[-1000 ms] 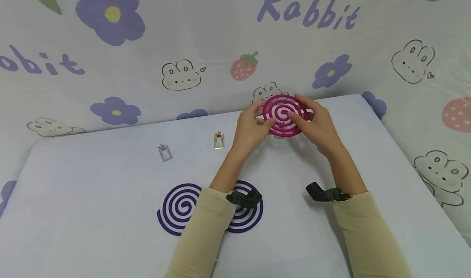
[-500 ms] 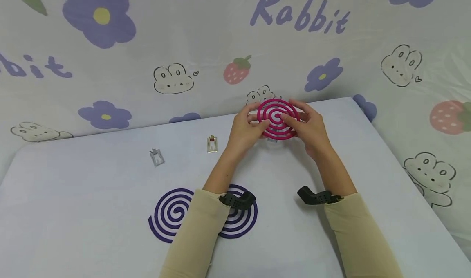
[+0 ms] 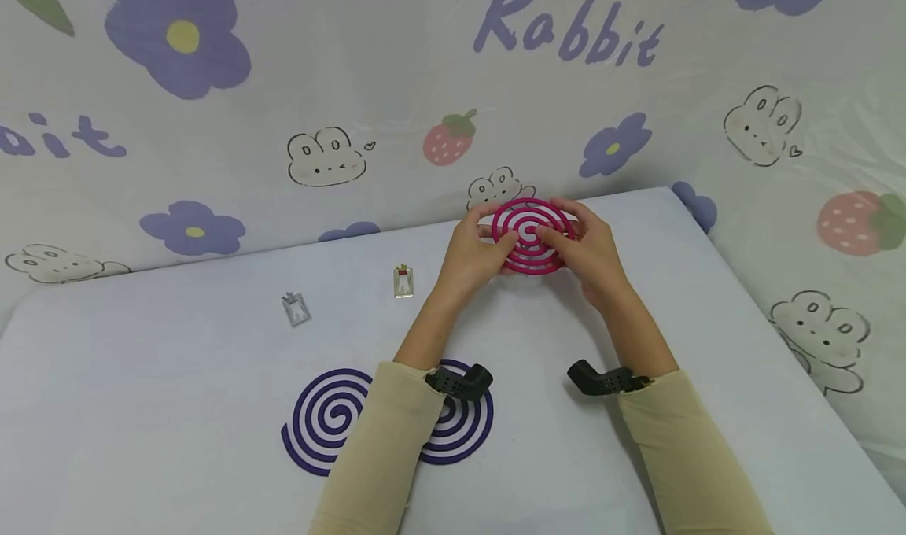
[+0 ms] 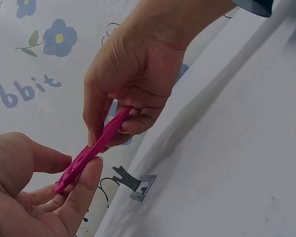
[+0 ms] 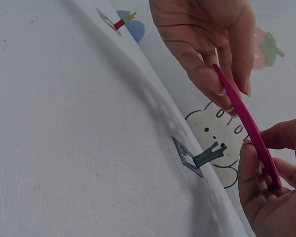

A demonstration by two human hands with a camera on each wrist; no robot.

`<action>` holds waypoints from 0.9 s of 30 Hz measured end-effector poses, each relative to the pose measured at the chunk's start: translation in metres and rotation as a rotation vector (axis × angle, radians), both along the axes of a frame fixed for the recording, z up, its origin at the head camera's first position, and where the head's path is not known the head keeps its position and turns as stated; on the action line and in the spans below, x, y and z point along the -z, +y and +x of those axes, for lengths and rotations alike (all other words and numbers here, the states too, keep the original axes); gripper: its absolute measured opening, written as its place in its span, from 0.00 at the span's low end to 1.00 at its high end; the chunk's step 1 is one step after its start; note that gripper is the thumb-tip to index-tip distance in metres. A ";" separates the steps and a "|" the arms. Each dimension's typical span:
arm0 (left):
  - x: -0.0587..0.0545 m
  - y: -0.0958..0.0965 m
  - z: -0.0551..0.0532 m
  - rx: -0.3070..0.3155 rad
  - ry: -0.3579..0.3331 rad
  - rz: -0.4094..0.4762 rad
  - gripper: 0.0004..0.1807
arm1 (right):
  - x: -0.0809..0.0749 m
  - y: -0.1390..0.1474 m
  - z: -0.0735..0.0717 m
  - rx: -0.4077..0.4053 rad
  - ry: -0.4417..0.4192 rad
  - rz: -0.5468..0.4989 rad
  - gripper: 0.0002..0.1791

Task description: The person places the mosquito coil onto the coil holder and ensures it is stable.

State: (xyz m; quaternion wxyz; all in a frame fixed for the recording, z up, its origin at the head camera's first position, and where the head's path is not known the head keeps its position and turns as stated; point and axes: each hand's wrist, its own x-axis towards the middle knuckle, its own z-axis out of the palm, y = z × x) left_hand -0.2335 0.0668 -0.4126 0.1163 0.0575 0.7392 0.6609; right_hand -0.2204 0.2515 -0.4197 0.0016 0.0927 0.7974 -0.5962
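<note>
Pink coil (image 5: 249, 123) held above desk (image 3: 177, 378) near far edge, close to metal stand (image 4: 133, 183) but not touching. Opposite sides pinched by left hand (image 3: 470, 252) and right hand (image 3: 591, 245), both grips clamped on coil. Likely brittle: light, even pressure advised, sharp bending to be avoided.

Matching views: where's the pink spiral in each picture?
Head: pink spiral right of centre, face toward camera.
Left wrist: spiral left of centre, edge-on.
Right wrist: spiral right of centre, edge-on.
Shared landmark: left hand pinching it; lower left in left wrist view, top in right wrist view.
</note>
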 end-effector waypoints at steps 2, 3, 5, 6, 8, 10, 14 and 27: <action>0.000 0.000 -0.001 -0.010 0.009 -0.005 0.30 | 0.000 -0.002 -0.001 0.005 0.008 0.012 0.39; 0.000 0.000 -0.002 -0.018 0.010 -0.006 0.30 | 0.001 -0.002 -0.002 0.006 0.010 0.014 0.38; 0.001 0.000 -0.003 -0.036 0.010 -0.012 0.29 | 0.002 -0.004 -0.003 0.009 0.009 0.021 0.39; 0.001 0.001 -0.003 -0.044 0.009 -0.018 0.29 | 0.002 -0.004 -0.003 0.010 0.008 0.022 0.39; 0.003 0.001 -0.003 -0.051 0.010 -0.025 0.29 | 0.004 -0.005 -0.003 0.013 0.000 0.010 0.39; 0.006 0.002 -0.004 -0.052 0.010 -0.030 0.30 | 0.004 -0.005 -0.002 0.018 -0.008 0.013 0.38; 0.009 0.005 -0.004 -0.050 -0.001 -0.020 0.30 | 0.005 -0.005 -0.001 0.026 -0.011 0.030 0.38; 0.018 0.011 -0.003 -0.066 0.016 -0.107 0.29 | 0.007 -0.004 -0.002 0.021 -0.018 0.060 0.35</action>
